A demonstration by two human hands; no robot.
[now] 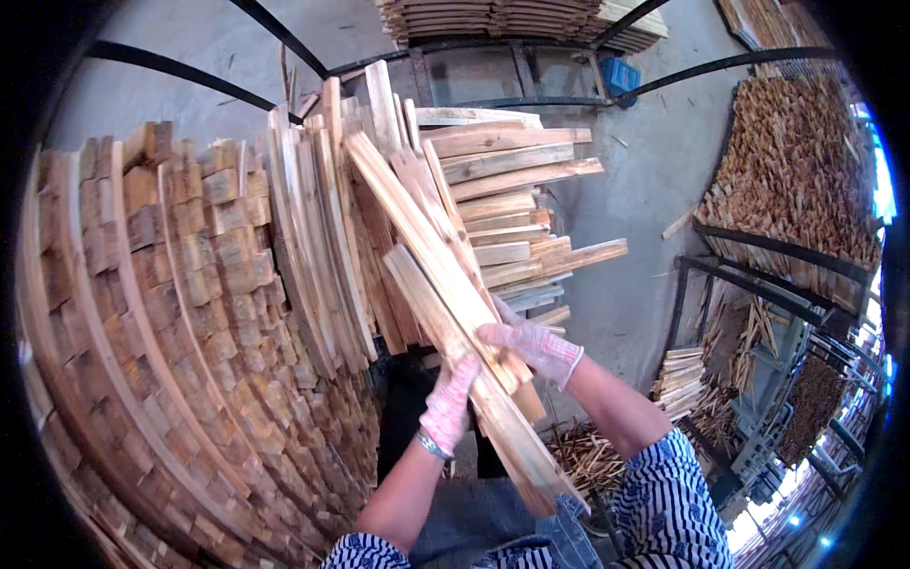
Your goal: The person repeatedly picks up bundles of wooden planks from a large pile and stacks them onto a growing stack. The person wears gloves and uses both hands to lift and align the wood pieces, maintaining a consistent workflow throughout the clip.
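My left hand, in a pale pinkish work glove, grips a long wooden slat near its middle. This slat slants from the upper left down toward my lap. Just to the right, my gloved right hand is closed round the lower ends of other slats, which lean away over the pile in front of me. The near slat partly crosses these, and my fingers hide some of the ends. Beneath and beyond lies a loose pile of cut slats, pointing in several directions.
A tall stack of wood pieces fills the left side. Black metal frame bars cross the far area. A blue container sits at the back. More stacked wood and a grey-green machine stand at right, near scrap sticks.
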